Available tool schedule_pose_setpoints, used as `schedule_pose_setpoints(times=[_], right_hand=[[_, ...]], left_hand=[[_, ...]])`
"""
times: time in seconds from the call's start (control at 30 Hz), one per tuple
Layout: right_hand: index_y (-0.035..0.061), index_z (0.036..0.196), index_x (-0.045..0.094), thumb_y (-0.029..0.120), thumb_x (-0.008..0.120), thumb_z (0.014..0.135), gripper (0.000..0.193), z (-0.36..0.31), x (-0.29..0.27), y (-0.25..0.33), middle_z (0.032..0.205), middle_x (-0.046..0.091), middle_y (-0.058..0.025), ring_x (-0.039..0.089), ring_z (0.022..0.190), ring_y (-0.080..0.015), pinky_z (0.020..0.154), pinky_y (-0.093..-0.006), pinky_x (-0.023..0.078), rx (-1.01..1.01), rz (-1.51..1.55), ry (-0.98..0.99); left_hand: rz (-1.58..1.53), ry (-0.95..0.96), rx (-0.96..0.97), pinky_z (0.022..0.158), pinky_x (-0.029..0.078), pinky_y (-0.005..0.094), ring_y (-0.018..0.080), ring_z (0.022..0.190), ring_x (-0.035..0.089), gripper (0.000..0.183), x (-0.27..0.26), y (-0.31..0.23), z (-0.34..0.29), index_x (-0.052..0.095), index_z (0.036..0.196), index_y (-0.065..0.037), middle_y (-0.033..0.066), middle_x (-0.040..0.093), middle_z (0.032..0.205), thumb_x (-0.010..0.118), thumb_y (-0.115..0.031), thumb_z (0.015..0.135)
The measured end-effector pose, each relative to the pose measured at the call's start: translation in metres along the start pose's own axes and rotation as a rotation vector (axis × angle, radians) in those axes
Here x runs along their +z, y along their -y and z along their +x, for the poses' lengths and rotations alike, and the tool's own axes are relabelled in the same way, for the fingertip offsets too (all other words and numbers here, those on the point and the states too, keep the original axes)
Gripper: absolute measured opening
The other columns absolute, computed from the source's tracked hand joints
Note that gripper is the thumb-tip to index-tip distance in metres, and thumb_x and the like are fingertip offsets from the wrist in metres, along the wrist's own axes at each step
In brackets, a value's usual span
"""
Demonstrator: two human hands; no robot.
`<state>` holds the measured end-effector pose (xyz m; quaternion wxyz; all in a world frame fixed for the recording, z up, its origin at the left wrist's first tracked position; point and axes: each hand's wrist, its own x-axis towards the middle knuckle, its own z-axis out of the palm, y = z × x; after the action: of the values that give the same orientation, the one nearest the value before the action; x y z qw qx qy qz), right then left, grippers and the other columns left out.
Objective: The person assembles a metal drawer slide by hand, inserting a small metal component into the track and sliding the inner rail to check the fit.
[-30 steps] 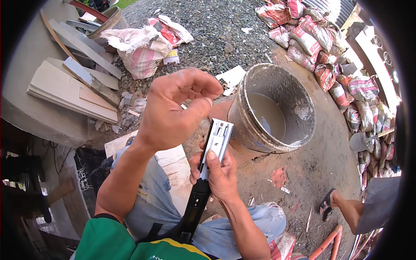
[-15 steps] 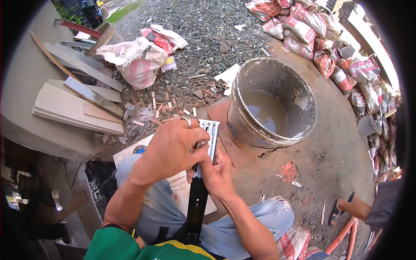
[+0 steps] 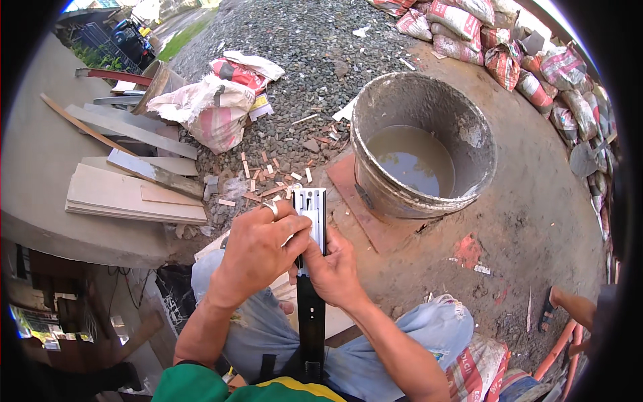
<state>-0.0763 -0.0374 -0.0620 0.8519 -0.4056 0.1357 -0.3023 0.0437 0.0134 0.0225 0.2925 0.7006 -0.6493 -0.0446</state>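
Between my knees I hold a long drawer slide [image 3: 311, 308], its near part black and its far end bright silver with slots. It points away from me, the near end by my lap. My left hand [image 3: 258, 246] is closed at the slide's left edge, fingers bent and thumb pressed in near the silver section. A ring is on one of its fingers. My right hand [image 3: 337, 269] grips the slide from the right, thumb along the metal. The left fingertips are partly hidden, so the exact contact there is unclear.
A large mortar-crusted bucket [image 3: 418, 151] of murky water stands ahead on the right. Stacked boards [image 3: 127, 194] lie at left, near a torn sack [image 3: 221, 117]. Wood offcuts [image 3: 264, 175] litter the gravel. Filled sacks [image 3: 455, 30] line the far right; another person's foot [image 3: 548, 309] shows at right.
My view has shifted a little. The drawer slide now stands straighter, its silver end less tilted to the right. Both hands keep hold, the left hand a bit lower along it.
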Motion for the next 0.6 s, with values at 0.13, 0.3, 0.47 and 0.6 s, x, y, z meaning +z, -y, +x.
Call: schedule_pose_setpoints(times=[0.13,0.3,0.47,0.6], right_hand=[[0.0001,0.119,0.051,0.022,0.051,0.102,0.028,0.002,0.001,0.002,0.084,0.060,-0.0044,0.059,0.062,-0.0090,0.054,-0.0240,0.051,-0.045,-0.054,0.011],[-0.0011,0.120,0.051,0.021,0.050,0.102,0.029,-0.001,0.000,-0.004,0.084,0.060,-0.0041,0.059,0.063,-0.0089,0.054,-0.0244,0.051,-0.024,-0.015,0.022],[-0.0013,0.117,0.051,0.021,0.051,0.101,0.027,-0.003,0.001,-0.010,0.087,0.060,-0.0053,0.060,0.062,-0.0096,0.052,-0.0244,0.051,0.030,-0.015,0.015],[0.0010,0.112,0.053,0.021,0.051,0.101,0.023,-0.006,0.007,-0.008,0.077,0.059,-0.0023,0.058,0.062,-0.0073,0.053,-0.0239,0.051,0.070,-0.031,-0.031]], left_hand=[[0.241,0.009,0.109,0.057,0.049,0.0370,0.0261,0.069,0.062,0.016,0.001,-0.004,0.000,0.065,0.088,-0.004,0.0071,0.060,0.080,0.071,-0.008,0.073],[0.368,0.122,0.187,0.061,0.049,0.0367,0.0254,0.072,0.062,0.020,-0.004,-0.003,0.001,0.062,0.092,-0.004,0.0076,0.060,0.084,0.071,-0.010,0.074],[0.458,0.237,0.333,0.068,0.049,0.0365,0.0260,0.079,0.061,0.026,-0.014,0.005,0.006,0.061,0.097,-0.003,0.0087,0.060,0.090,0.071,-0.009,0.074],[0.537,0.335,0.437,0.066,0.051,0.0350,0.0263,0.084,0.062,0.020,-0.016,0.010,0.010,0.057,0.091,0.000,0.0123,0.059,0.087,0.062,-0.012,0.076]])
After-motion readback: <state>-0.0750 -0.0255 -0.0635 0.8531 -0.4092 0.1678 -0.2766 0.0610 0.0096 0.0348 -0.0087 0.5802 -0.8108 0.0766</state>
